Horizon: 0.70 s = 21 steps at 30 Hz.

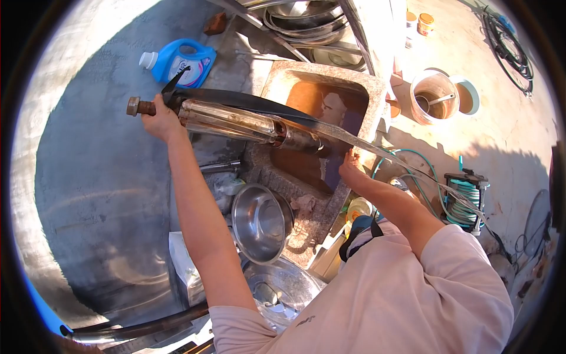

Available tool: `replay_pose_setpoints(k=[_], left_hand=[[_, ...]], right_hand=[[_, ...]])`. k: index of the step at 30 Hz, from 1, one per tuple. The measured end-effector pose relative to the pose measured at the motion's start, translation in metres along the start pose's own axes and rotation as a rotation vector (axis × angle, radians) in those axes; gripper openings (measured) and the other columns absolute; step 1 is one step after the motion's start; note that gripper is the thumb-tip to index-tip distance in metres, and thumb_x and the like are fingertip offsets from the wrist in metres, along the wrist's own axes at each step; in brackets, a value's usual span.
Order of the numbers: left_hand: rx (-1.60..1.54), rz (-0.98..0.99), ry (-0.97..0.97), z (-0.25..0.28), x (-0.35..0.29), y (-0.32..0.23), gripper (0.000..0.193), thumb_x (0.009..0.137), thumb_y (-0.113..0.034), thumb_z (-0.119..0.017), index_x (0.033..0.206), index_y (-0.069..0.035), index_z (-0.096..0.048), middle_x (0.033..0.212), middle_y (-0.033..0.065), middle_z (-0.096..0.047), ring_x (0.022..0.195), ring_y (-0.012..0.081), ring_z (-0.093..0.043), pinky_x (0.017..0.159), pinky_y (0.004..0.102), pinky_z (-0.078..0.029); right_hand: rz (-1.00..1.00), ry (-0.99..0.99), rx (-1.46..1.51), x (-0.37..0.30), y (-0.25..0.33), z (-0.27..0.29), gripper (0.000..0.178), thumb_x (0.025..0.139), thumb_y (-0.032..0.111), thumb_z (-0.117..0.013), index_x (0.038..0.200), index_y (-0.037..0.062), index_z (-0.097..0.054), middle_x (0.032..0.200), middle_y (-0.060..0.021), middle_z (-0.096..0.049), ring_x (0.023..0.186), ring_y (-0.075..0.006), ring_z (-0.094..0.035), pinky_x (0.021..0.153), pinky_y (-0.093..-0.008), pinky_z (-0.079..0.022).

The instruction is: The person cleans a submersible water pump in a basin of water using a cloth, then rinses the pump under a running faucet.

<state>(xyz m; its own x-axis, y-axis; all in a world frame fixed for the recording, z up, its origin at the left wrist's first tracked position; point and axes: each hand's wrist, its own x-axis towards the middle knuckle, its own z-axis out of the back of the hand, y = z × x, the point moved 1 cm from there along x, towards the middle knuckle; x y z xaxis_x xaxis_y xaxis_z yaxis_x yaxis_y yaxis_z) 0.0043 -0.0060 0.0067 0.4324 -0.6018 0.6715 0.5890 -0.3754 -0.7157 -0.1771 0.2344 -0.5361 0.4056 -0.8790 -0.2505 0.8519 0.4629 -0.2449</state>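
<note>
A long metal cylinder that looks like a submersible pump (pixel 230 123) lies slantwise over the stone sink (pixel 377 88), with a rusty threaded fitting at its left end. My left hand (pixel 160 123) is closed around the pump beside that fitting. At the pump's dark right end, my right hand (pixel 352 169) is closed on it, close to the sink's near right rim; shade partly hides those fingers. A black flat strip (pixel 253 104) runs along the pump's far side. From there a greyish flat band (pixel 407 165) passes over my right hand and trails off to the right.
A blue detergent jug (pixel 186 62) stands at the far left. Steel basins (pixel 259 221) sit left of the sink, and stacked pans (pixel 306 23) lie on a rack behind. Right are a bucket (pixel 435 103), a hose reel (pixel 464 200) and coiled black cable (pixel 508 50).
</note>
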Motion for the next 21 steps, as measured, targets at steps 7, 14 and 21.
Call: replay_pose_setpoints(k=[7,14,21], left_hand=[[0.082,0.02,0.009,0.0,-0.006,-0.006,0.035,0.083,-0.024,-0.075,0.089,0.007,-0.06,0.084,0.0142,-0.067,0.069,0.0226,-0.063,0.065,0.0377,-0.053],[0.129,0.003,-0.014,0.024,0.002,-0.005,0.037,0.084,-0.024,-0.074,0.092,0.009,-0.06,0.087,0.016,-0.067,0.072,0.0251,-0.064,0.067,0.0387,-0.053],[0.059,0.019,0.008,0.024,0.004,-0.001,0.037,0.085,-0.023,-0.073,0.096,0.009,-0.058,0.092,0.0164,-0.066,0.074,0.0242,-0.064,0.068,0.0392,-0.054]], right_hand=[[-0.314,-0.208,-0.442,0.019,0.025,-0.049,0.049,0.077,0.018,-0.059,0.114,-0.0143,-0.062,0.128,-0.0453,-0.044,0.122,-0.0666,-0.038,0.09,-0.0706,-0.045],[-0.247,-0.226,-0.214,0.038,0.046,-0.04,0.049,0.078,0.015,-0.058,0.118,-0.012,-0.061,0.133,-0.0431,-0.043,0.122,-0.0636,-0.04,0.09,-0.0677,-0.046],[-0.099,-0.139,0.078,0.031,0.037,-0.023,0.044,0.077,0.011,-0.06,0.115,-0.0115,-0.063,0.133,-0.0431,-0.042,0.121,-0.0639,-0.041,0.087,-0.0667,-0.048]])
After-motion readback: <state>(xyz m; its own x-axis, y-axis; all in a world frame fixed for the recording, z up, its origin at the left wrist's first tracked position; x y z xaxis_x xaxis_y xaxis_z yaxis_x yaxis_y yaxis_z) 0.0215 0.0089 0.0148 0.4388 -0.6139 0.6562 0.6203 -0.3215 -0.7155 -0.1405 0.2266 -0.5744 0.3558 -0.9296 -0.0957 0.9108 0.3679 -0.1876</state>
